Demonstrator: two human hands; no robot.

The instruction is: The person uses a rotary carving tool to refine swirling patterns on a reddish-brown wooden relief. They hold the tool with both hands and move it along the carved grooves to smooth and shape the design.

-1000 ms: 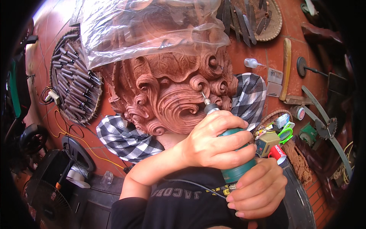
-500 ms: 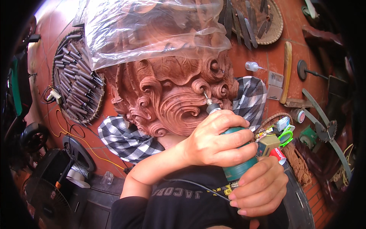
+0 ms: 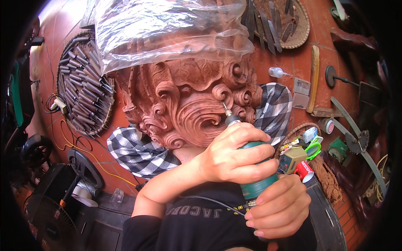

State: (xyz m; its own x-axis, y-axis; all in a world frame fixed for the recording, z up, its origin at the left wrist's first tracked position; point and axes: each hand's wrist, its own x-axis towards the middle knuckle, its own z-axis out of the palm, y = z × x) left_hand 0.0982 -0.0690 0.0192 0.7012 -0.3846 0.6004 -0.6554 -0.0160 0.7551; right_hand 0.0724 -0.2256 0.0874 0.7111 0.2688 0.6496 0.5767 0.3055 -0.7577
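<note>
Seen from my head camera, looking down: my left hand [image 3: 234, 157] wraps its fingers [image 3: 255, 151] tight around the green body of a rotary carving tool [image 3: 251, 167], whose thin bit touches a curl of the reddish-brown wood carving [image 3: 188, 104] resting in front of me. My right hand [image 3: 278, 205] cups the tool's lower end from below, fingers clenched on it, pink-painted nails showing. A thin black cable [image 3: 205, 200] runs across my black shirt to the tool's base. The carving, a mass of deep scrolls and swirls, lies on a black-and-white checked cloth [image 3: 138, 152], and a clear plastic sheet [image 3: 167, 29] covers its upper part. On the red floor to my left, a round woven tray [image 3: 69, 121] holds many chisels. To my right sit a small white squeeze bottle [image 3: 276, 72], a wooden mallet [image 3: 313, 79], a red cup [image 3: 304, 170] and green-handled scissors [image 3: 312, 146], near a small basket. A black fan [image 3: 46, 209] stands at lower left.
</note>
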